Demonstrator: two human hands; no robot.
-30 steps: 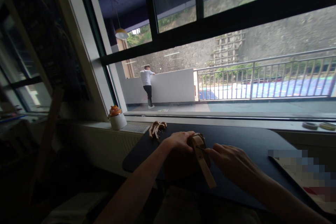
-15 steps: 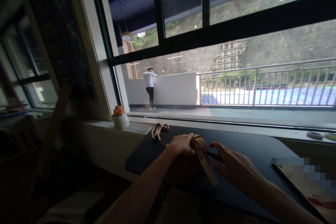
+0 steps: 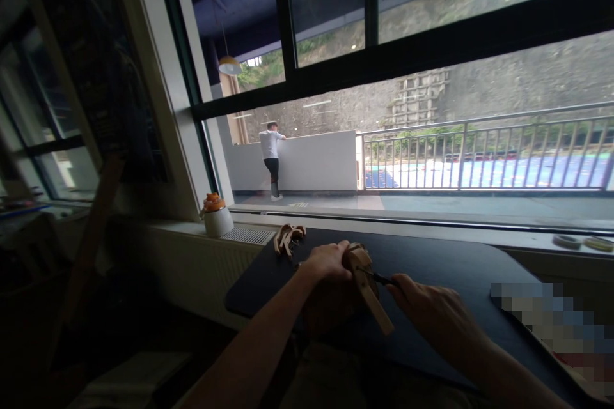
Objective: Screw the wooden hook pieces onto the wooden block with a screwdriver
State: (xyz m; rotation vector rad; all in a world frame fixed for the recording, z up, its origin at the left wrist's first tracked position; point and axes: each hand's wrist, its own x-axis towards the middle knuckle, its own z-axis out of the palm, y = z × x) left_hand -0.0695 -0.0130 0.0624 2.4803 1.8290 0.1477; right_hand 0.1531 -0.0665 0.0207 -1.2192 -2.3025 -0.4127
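My left hand is closed around the upper end of a light wooden piece, curved at the top with a straight bar slanting down to the right. In my right hand is a dark-handled screwdriver, its thin tip meeting the bar near a small dark hole. Whether the tip sits in a screw is too small to tell. Below my left hand, a dark brown surface shows dimly in shadow. Beyond that hand, several curved wooden pieces lie on the black table beside small metal bits, probably screws.
A pale jar with an orange top stands on the sill at left. Tape rolls lie on the sill at right. A blurred-out flat item rests at the table's right edge. Outside the window, a person leans on a wall.
My right hand has closed its fingers on the screwdriver handle, where the index finger was lifted away before. The view has shifted slightly; my left hand keeps its hold on the wooden piece.
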